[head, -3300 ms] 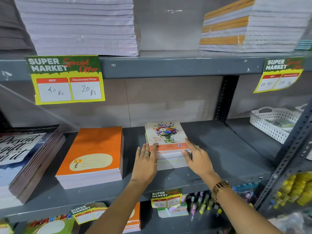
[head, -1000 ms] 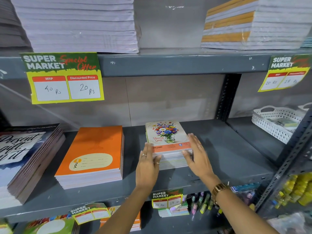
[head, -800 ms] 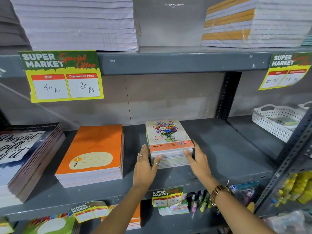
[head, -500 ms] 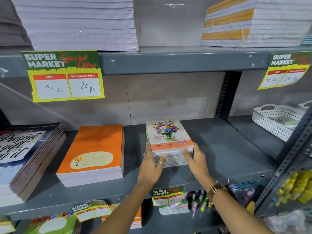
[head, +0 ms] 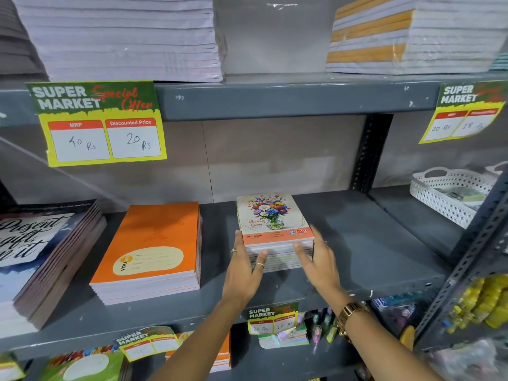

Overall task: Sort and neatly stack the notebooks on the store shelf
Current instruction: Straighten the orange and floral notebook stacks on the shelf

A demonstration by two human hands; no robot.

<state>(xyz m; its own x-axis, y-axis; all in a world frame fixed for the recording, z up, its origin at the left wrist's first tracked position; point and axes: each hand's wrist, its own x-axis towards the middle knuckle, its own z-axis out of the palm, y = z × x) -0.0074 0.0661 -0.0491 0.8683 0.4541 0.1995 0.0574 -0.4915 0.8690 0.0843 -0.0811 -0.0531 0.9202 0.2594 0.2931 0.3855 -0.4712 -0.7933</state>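
A small stack of flower-cover notebooks [head: 270,215] lies in the middle of the grey shelf [head: 365,243]. My left hand [head: 243,270] rests flat against the stack's front left corner, fingers along the side and thumb on the front edge. At the front right corner my right hand [head: 319,259] presses in the same way, fingers spread. Neither hand closes around the stack. To the left lie a stack of orange notebooks [head: 156,237] and, at the far left, a stack of dark notebooks with white lettering [head: 41,251].
A white perforated basket [head: 439,193] stands on the shelf at the right, behind a slanted metal upright [head: 472,251]. The upper shelf carries tall paper stacks [head: 123,37] and a yellow price tag [head: 99,125]. Below are more notebooks and pens [head: 321,325].
Both hands have slid from the stack's sides back to its front corners. The flower notebooks sit a little squarer; the other stacks have not moved.
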